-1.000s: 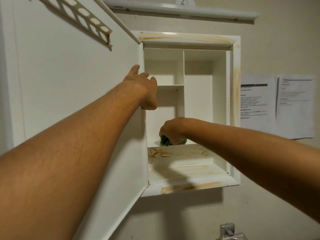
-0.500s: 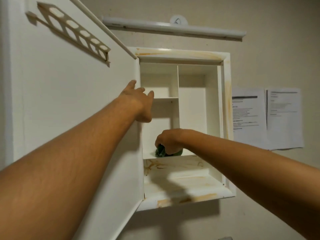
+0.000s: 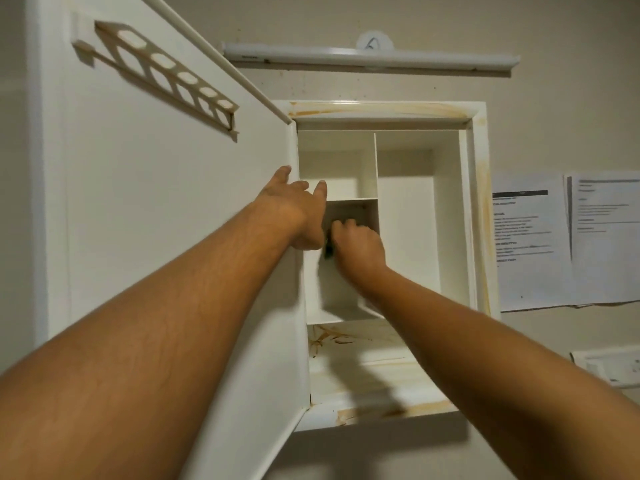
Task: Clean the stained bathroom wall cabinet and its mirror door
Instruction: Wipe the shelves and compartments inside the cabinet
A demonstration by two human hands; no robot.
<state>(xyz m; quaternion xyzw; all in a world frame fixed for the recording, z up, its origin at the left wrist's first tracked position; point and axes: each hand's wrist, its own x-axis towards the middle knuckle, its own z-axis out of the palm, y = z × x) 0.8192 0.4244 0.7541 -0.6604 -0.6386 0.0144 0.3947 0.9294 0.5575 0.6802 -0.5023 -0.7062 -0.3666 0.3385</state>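
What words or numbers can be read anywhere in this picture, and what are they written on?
"6" (handwritten, probably): round white sticker above the light bar.
Small dark label on the light bar: too small to read.
Left printed sheet on the wall: blurred, unreadable.
Right printed sheet: blurred, unreadable.
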